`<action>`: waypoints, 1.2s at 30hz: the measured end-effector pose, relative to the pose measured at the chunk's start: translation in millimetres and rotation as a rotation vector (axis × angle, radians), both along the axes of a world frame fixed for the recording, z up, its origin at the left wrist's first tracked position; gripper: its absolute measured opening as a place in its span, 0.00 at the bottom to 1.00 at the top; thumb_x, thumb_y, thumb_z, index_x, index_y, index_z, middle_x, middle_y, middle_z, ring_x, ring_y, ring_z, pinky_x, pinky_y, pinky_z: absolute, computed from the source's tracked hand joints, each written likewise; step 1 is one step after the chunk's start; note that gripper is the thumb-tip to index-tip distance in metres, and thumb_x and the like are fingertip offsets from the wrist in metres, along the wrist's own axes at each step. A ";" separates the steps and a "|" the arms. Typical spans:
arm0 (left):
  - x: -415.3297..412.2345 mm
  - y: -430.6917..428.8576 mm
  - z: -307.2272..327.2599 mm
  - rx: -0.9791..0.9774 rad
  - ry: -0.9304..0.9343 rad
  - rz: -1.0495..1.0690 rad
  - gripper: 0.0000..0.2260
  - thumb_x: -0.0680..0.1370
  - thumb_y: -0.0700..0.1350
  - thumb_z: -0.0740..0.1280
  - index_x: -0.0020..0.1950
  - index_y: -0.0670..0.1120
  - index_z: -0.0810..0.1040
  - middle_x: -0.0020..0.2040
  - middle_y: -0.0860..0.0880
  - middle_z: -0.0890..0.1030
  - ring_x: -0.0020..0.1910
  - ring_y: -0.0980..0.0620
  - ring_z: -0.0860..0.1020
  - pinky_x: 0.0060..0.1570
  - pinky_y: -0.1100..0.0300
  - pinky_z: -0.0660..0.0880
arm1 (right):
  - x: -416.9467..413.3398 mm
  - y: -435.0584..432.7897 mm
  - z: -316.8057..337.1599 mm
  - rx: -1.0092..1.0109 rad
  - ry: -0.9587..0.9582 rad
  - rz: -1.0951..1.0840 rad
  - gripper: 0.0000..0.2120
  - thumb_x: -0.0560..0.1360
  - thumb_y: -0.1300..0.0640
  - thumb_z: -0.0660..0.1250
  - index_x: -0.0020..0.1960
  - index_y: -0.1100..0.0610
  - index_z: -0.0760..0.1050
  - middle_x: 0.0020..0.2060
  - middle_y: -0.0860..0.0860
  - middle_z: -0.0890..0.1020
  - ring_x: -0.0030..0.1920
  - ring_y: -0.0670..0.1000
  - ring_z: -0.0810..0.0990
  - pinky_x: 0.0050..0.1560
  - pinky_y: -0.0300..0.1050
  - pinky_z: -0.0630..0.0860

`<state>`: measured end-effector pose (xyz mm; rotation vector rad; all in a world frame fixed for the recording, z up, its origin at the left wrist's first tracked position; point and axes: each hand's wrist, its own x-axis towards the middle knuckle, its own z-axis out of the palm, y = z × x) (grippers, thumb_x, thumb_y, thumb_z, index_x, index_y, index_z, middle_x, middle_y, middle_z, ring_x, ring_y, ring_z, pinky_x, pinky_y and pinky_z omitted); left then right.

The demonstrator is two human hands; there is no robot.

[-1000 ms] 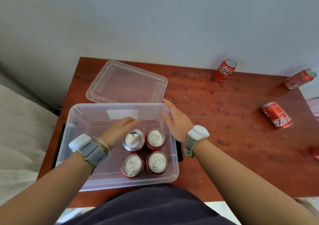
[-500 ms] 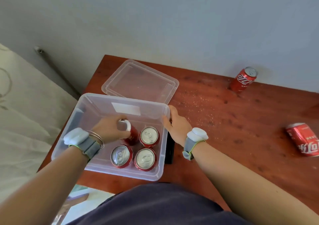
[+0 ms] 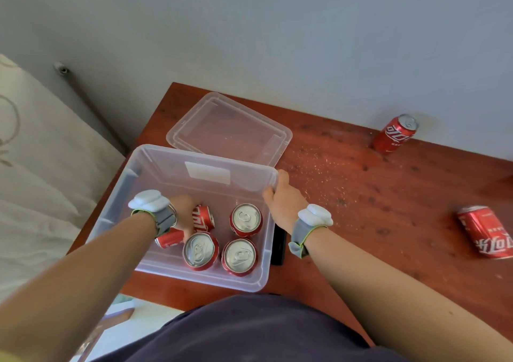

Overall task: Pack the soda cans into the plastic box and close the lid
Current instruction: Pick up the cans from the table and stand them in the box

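The clear plastic box (image 3: 155,156) stands at the table's front left. Three red soda cans stand upright inside it: one at the back right (image 3: 246,219) and two in front (image 3: 200,250) (image 3: 239,256). My left hand (image 3: 181,214) reaches into the box and grips a fourth can (image 3: 204,218), which is tipped onto its side left of the upright ones. On the box's right rim near the far corner, my right hand (image 3: 283,204) is closed over the edge. The clear lid (image 3: 227,128) lies flat behind the box.
One can (image 3: 395,134) stands by the wall at the back right. Another can (image 3: 485,231) lies on its side at the right edge. A black object (image 3: 278,246) lies against the box's right side. A bed with pale sheets (image 3: 41,184) is on the left.
My left hand took hold of the back-left upright can, tipped it over and drew it to the left inside the box. My right hand stayed at the box's right rim.
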<state>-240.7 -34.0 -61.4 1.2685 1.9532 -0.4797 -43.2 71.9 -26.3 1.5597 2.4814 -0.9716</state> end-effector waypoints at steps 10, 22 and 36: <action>0.6 -20.8 43.3 0.757 -0.388 0.332 0.34 0.53 0.50 0.79 0.56 0.54 0.71 0.49 0.54 0.80 0.49 0.53 0.78 0.51 0.59 0.70 | -3.1 -4.1 0.7 0.006 0.017 -0.059 0.18 0.80 0.54 0.52 0.68 0.57 0.57 0.36 0.57 0.77 0.36 0.61 0.77 0.37 0.49 0.71; 13.6 -19.4 28.2 0.396 -0.829 0.430 0.37 0.57 0.57 0.68 0.65 0.52 0.68 0.60 0.48 0.76 0.55 0.52 0.75 0.47 0.65 0.72 | -1.3 -4.7 -0.2 -0.017 0.057 -0.094 0.20 0.80 0.54 0.53 0.71 0.56 0.56 0.41 0.58 0.79 0.42 0.62 0.80 0.43 0.52 0.75; 165.8 130.7 97.1 0.981 -0.190 -0.069 0.14 0.71 0.52 0.62 0.53 0.47 0.78 0.49 0.49 0.81 0.47 0.49 0.79 0.55 0.50 0.74 | 200.3 71.2 -28.2 0.152 -0.118 -0.160 0.32 0.75 0.43 0.63 0.74 0.50 0.57 0.68 0.54 0.68 0.65 0.58 0.71 0.61 0.52 0.73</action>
